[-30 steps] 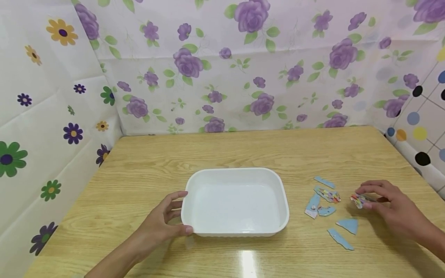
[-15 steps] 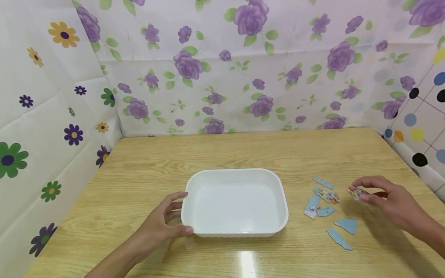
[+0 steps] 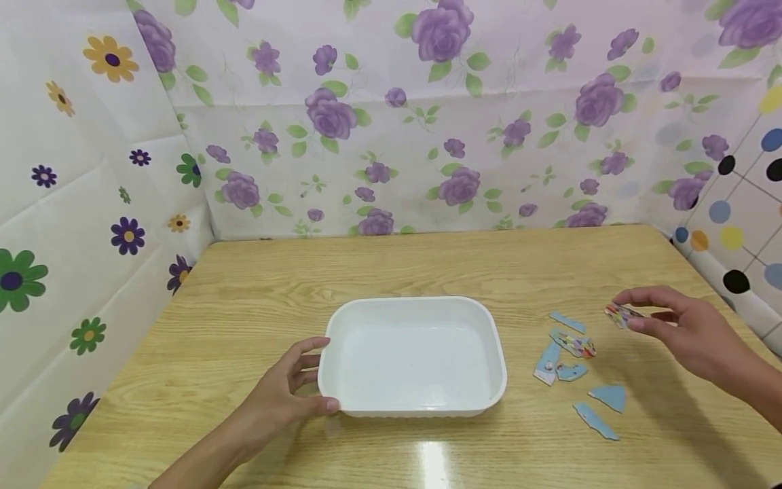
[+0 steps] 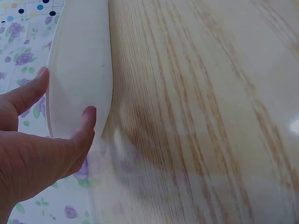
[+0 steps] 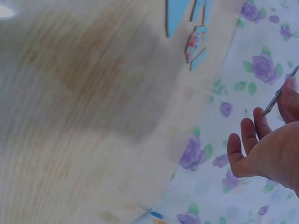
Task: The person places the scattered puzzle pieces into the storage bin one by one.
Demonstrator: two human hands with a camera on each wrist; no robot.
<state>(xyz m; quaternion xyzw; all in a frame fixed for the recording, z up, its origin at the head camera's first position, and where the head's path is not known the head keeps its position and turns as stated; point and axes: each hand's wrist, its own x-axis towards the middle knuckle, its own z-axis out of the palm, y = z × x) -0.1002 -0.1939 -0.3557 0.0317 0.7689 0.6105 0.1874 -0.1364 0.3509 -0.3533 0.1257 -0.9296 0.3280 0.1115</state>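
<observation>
Right hand (image 3: 696, 333): thumb and fingertips nearly together, pinching a multicoloured jagged flat piece (image 3: 618, 314), held tilted above the table, right of the tray. In the wrist view the other fingers are curved, clear of the piece.

Left hand (image 3: 287, 387): fingers spread wide, index tip on the left rim, thumb at the near-left corner of the white rectangular tray (image 3: 415, 367). No pinch on it.

Between tray and right hand, flat on the wood-grain table (image 3: 263, 292): thin blue strip (image 3: 568, 321), blue/multicolour piece (image 3: 572, 343), blue piece with white end (image 3: 546, 367), curved blue piece (image 3: 572, 373). Nearer the viewer: blue triangle (image 3: 608, 397), longer blue strip (image 3: 596, 421).

Behind: purple-rose sheet (image 3: 379, 102).
</observation>
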